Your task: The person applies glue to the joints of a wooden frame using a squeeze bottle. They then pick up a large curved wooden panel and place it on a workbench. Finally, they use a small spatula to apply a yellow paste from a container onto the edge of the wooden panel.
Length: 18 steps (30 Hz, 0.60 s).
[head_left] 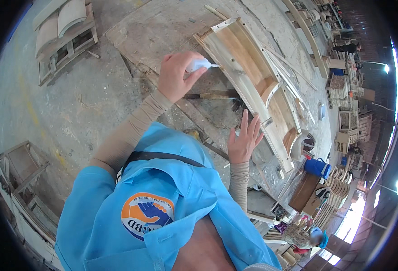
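Probably a soft white tube (199,65) over curved wood frame (253,81)

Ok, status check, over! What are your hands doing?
Left hand squeezing small white tube at curved wooden frame. Right hand open, fingers spread beside frame. Hammer lies between the hands.

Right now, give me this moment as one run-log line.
left hand: squeezing small white glue bottle, nozzle at curved wooden frame | right hand: open, fingers spread, near frame's lower rail | hammer: lying between hands

Round orange-blue badge (147,216) on shirt
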{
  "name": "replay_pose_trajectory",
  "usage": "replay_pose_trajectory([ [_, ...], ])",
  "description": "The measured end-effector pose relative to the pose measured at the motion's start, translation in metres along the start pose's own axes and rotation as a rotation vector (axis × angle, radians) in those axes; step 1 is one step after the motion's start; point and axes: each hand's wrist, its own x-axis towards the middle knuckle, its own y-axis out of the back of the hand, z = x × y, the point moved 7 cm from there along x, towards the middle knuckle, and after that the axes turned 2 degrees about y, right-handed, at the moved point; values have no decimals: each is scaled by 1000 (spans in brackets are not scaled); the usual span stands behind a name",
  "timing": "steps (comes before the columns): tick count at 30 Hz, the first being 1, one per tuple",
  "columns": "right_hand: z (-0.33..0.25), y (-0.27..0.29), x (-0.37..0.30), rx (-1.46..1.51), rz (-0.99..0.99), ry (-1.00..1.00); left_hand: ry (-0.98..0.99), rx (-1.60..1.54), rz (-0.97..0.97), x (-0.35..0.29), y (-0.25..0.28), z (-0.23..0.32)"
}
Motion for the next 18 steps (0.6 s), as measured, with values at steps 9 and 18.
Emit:
replay_pose_trajectory([
  [9, 0, 0, 1, -14, -14, 1, -1, -30, -25, -5, -10, 10],
  [18, -1, -4, -1, -6, 2, 20, 264, -371, 58, -6, -3, -39],
])
